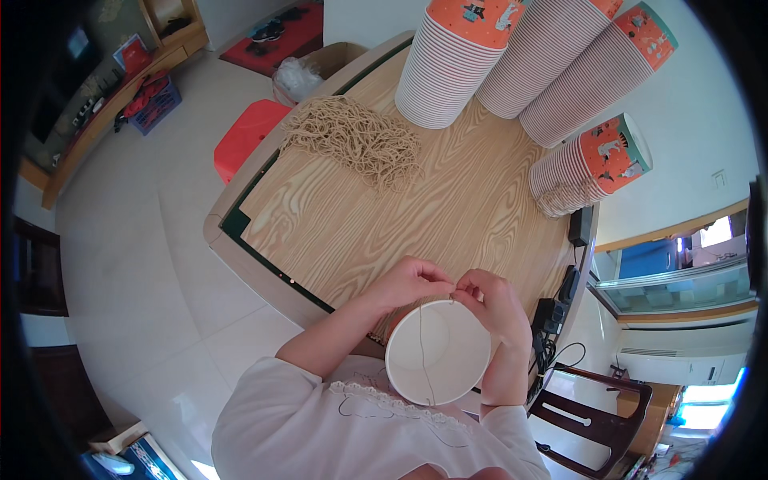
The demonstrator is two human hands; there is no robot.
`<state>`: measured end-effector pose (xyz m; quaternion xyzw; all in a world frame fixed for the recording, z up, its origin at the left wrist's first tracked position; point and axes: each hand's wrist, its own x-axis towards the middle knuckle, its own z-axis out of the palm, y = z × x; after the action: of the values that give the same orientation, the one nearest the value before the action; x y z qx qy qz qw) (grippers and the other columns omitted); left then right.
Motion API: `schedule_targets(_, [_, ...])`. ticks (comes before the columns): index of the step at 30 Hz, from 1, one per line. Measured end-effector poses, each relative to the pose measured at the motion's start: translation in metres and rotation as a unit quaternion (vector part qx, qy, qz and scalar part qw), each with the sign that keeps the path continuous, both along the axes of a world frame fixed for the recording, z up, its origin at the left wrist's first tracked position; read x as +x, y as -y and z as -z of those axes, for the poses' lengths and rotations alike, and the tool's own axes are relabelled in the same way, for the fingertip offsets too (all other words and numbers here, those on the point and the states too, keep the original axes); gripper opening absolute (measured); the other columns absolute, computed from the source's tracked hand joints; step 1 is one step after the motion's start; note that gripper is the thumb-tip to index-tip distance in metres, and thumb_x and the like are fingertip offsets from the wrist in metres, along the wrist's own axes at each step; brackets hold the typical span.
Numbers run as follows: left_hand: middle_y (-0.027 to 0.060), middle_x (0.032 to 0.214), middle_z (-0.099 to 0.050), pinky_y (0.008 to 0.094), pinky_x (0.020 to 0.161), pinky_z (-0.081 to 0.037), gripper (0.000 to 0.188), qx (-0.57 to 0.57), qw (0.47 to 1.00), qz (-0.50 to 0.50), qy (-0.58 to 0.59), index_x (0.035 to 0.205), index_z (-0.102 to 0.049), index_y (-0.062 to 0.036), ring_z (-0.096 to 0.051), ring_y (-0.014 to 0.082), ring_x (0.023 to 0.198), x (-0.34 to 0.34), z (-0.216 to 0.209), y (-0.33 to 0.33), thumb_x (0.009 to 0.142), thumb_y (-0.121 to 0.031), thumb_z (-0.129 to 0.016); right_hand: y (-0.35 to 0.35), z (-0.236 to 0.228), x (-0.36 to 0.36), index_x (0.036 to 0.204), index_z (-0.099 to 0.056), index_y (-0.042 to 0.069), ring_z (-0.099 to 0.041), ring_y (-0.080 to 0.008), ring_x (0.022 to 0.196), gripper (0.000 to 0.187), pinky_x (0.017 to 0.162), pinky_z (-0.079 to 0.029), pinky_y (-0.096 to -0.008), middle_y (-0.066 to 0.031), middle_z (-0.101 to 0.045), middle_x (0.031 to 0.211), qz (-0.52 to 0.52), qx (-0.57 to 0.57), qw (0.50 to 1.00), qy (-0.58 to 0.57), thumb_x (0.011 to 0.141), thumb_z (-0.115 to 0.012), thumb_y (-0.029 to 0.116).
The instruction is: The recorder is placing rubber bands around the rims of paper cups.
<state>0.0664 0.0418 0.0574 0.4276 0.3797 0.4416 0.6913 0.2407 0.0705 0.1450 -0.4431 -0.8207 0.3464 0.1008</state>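
Observation:
A white-lined paper bucket [448, 352] rests against my body at the table's near edge, its mouth facing up toward me. A thin tan cord [422, 352] hangs across the opening from the far rim to the near rim. At the far rim, my left hand [412, 282] is closed in a pinch on the cord's end. Right beside it, my right hand [490, 300] pinches at the same spot, where the cord meets the rim. The fingertips nearly touch, and the knot or hole between them is too small to make out.
A loose heap of tan cords [356, 140] lies on the far left of the wood-grain table [336, 232]. Tall stacks of orange-printed buckets [452, 72] stand at the back. A shorter stack [592, 164] with cords on it is at right, near black power adapters [550, 316]. A red stool [250, 136] stands left.

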Motion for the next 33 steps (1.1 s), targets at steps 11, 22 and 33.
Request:
schedule_targets(11, [0.0045, 0.084, -0.063, 0.0256, 0.071, -0.046, 0.013, 0.055, 0.995, -0.040, -0.074, 0.087, -0.067, -0.0012, -0.058, 0.0110, 0.079, -0.002, -0.001, 0.003, 0.078, -0.010, -0.066, -0.001, 0.009, 0.000, 0.081, -0.062, 0.001, -0.057, -0.0163, 0.059, 0.012, 0.055, -0.045, -0.0281, -0.0097, -0.061, 0.070, 0.055, -0.027, 0.997, -0.052, 0.074, -0.067, 0.010])
schedule_targets(22, [0.0056, 0.085, -0.063, 0.0260, 0.067, -0.045, 0.014, 0.113, 0.991, -0.026, -0.070, 0.087, -0.069, -0.0044, -0.057, 0.0124, 0.077, -0.007, 0.009, -0.004, 0.075, -0.010, -0.068, -0.009, 0.021, 0.006, 0.081, -0.062, 0.002, -0.055, -0.0119, 0.061, 0.011, 0.056, -0.044, -0.0255, -0.0053, -0.060, 0.069, 0.034, -0.049, 0.996, -0.060, 0.074, -0.068, 0.008])
schedule_targets(33, [0.0034, 0.090, -0.062, 0.0255, 0.068, -0.045, 0.012, 0.207, 0.976, 0.002, -0.067, 0.086, -0.068, -0.0056, -0.057, 0.0124, 0.079, -0.004, 0.019, -0.011, 0.077, -0.013, -0.069, -0.026, 0.045, 0.021, 0.081, -0.061, 0.002, -0.053, -0.0066, 0.070, 0.012, 0.065, -0.044, -0.0222, 0.0002, -0.060, 0.073, 0.003, -0.199, 0.966, -0.167, 0.075, -0.070, 0.007])
